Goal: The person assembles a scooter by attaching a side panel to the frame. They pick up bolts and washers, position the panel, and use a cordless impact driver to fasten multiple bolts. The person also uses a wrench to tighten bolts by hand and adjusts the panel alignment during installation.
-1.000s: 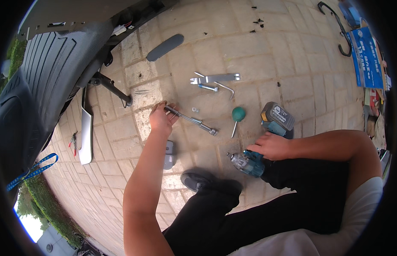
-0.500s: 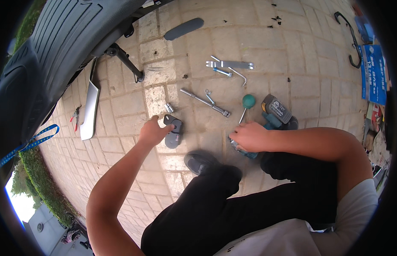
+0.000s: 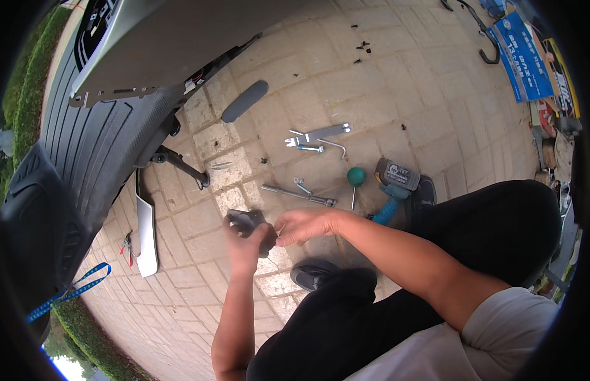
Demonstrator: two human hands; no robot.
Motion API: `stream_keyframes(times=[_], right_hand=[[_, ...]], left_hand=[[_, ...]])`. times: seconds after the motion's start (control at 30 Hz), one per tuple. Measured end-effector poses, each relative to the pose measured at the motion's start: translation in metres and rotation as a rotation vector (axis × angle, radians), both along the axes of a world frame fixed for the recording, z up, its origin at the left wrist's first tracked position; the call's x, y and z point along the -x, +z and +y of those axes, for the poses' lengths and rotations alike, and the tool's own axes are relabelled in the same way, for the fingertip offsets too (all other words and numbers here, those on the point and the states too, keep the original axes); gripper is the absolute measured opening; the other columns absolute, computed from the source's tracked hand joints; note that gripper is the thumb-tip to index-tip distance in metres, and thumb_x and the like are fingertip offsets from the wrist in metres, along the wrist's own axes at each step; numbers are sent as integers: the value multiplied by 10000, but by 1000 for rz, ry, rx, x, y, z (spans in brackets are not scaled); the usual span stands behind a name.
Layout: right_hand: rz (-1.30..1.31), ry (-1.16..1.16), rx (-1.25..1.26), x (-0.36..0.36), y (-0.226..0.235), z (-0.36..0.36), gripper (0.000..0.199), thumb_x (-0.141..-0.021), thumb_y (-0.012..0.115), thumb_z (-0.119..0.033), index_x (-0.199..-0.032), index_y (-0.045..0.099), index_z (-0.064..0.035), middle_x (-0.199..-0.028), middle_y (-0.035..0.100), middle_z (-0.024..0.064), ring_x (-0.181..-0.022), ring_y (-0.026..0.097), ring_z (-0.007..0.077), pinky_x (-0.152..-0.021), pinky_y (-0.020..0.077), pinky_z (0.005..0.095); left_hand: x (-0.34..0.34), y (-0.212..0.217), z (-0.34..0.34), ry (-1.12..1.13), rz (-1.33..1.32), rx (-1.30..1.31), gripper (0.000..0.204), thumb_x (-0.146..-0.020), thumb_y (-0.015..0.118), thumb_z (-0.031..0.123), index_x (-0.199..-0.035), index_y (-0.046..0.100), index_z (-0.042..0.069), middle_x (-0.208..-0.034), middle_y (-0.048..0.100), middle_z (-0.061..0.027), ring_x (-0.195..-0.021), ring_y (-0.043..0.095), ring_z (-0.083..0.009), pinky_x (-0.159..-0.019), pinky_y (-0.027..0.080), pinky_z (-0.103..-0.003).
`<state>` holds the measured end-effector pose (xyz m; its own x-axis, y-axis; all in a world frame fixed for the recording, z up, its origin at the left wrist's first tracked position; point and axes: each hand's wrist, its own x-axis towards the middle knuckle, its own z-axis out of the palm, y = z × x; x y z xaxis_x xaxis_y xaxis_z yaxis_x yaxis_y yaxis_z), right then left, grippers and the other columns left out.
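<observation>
My left hand (image 3: 243,246) is closed round a dark grey plastic part (image 3: 245,218) with rounded ends, lifted off the paving and tilted. At its right edge, the fingers of my right hand (image 3: 306,225) are bent together; what they pinch is too small and blurred to name. Just beyond lie a socket extension bar (image 3: 296,195) and a small bolt (image 3: 303,187). Right of these are a screwdriver with a round green handle (image 3: 356,176) and a teal cordless drill (image 3: 388,204), its front end hidden behind my right arm.
Farther off lie a flat metal pry bar (image 3: 321,134), a hex key (image 3: 335,147) and a dark strip (image 3: 245,101). A scooter (image 3: 98,136) on its kickstand (image 3: 182,166) fills the left, near a silver panel (image 3: 146,236) and red-handled pliers (image 3: 126,249). A blue box (image 3: 521,60) stands far right.
My left hand has picked up the grey part from the ground. My right hand has left the drill and moved left to the part. The view has shifted, showing more of the scooter.
</observation>
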<state>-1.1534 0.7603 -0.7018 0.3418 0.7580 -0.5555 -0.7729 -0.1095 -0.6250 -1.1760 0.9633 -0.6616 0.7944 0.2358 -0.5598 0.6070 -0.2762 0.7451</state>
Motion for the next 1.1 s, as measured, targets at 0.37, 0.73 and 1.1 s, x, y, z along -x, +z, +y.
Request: stream_keyframes(times=[0.37,0.73,1.1], right_hand=[[240,-1482,-435,-95,73,-42,683,-811,786,-356,-1290,441,-12,-1136,585,103,-1017,592,215,-868,495,402],[229,-1567,-614,-210,37,-118,220,-922,611,-248,-1012,610,-47,-954,629,75,-896,589,188,-804,476,350],[195,-1334,-587,-284,20,-113,106,-875,679,-169,-896,634,-75,-936,638,36,-924,585,160,-847,468,354]], left_hand=[[-191,74,-166,-1,-364,528,743,-779,793,135,-1337,331,-31,-1173,537,-145,-1035,588,-249,-892,516,-383],[-244,28,-247,49,-506,267,582,-845,747,197,-1280,425,-17,-1188,567,-142,-1132,559,-262,-980,428,-385],[-226,81,-157,273,-382,65,465,-923,628,225,-1302,441,33,-1229,511,-78,-1147,534,-280,-991,421,-405]])
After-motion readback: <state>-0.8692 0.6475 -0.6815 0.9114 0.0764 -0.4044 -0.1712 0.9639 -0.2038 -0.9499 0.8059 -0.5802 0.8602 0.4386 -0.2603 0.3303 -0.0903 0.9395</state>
